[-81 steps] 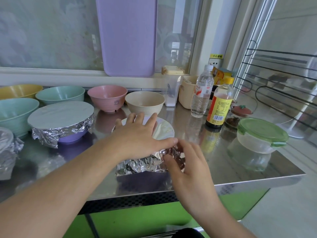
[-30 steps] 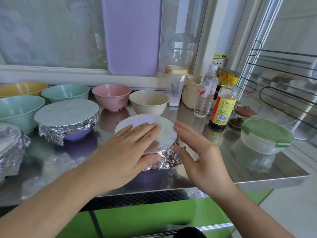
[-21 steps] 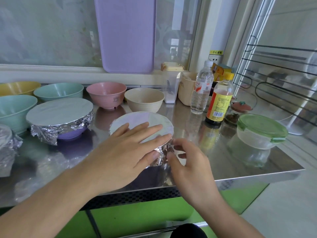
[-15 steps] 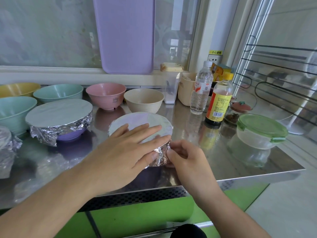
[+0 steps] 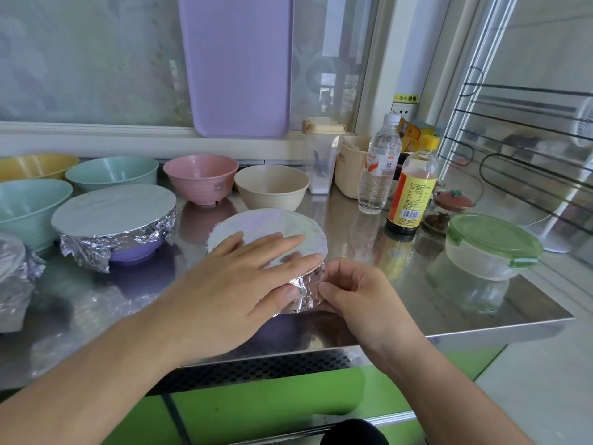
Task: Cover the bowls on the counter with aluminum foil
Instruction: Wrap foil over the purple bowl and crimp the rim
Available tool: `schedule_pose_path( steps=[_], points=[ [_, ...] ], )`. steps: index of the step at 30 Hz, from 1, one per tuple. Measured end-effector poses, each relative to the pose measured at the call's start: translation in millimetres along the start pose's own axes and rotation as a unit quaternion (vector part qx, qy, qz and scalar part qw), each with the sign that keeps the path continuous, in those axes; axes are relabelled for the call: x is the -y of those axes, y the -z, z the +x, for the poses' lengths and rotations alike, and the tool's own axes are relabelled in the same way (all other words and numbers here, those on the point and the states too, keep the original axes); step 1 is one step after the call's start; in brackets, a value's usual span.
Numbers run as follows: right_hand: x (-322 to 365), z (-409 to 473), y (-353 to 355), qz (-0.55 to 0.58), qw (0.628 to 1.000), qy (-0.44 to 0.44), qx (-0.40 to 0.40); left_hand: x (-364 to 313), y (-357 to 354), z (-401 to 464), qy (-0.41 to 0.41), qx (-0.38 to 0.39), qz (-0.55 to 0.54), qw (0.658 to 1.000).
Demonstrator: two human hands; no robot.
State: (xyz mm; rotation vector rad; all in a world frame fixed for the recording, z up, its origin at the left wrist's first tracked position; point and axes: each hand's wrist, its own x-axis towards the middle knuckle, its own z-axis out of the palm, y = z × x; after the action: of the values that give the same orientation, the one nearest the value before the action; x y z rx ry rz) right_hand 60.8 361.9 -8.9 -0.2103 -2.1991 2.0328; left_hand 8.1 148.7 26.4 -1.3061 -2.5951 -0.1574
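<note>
the left hand [image 5: 237,284] is lying flat with straight fingers across the top of the foil [image 5: 272,229], pressing it down on the bowl at the front middle of the counter [image 5: 401,284]; the right hand [image 5: 356,293] is curling its fingertips round the crumpled foil skirt at the bowl's near right side, pinching it in against the wall; the bowl itself is hidden under the foil and the hands, so its colour is not showing.

going from the largest to the smallest: the steel counter is carrying everything; at the left a purple bowl [image 5: 134,252] is sitting already covered, its foil folded down round the rim; at the far left edge another foil-wrapped thing [image 5: 12,268] is only partly showing; behind them the two teal bowls [image 5: 112,173], the yellow bowl [image 5: 35,165], the pink bowl [image 5: 200,178] and the beige bowl [image 5: 272,187] are standing open, still waiting for foil.

the step in hand looks like sealing the rim of this one bowl, and the task seems well short of done; the next move is probably calling for the right hand to keep working round the edge, crimping what is still loose, while the flat hand is stopping the bowl from turning or sliding; pressing too hard on the top could dent or tear the sheet.
</note>
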Motion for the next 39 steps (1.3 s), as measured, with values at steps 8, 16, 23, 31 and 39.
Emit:
schedule_pose_path(
  steps=[8,16,23,31,39],
  points=[
    [3.7,3.9,-3.8,-0.163,0.982,0.062,-0.076,0.2,3.2,0.1,0.001,0.002,-0.014,1.000],
    [9.9,6.3,7.1,-0.330,0.900,0.283,0.015,2.7,3.2,1.7,0.001,0.005,-0.016,1.000],
    [16.5,10.1,13.0,-0.375,0.893,0.226,0.099,7.0,2.7,4.9,-0.007,-0.017,-0.013,1.000],
    [12.8,18.1,12.0,-0.441,0.856,0.258,0.076,9.3,-6.9,2.1,-0.010,-0.032,0.045,0.998],
    [8.4,17.2,10.8,-0.477,0.826,0.295,0.059,-4.6,-27.1,-22.5,0.095,-0.149,-0.026,0.984]
  ],
)
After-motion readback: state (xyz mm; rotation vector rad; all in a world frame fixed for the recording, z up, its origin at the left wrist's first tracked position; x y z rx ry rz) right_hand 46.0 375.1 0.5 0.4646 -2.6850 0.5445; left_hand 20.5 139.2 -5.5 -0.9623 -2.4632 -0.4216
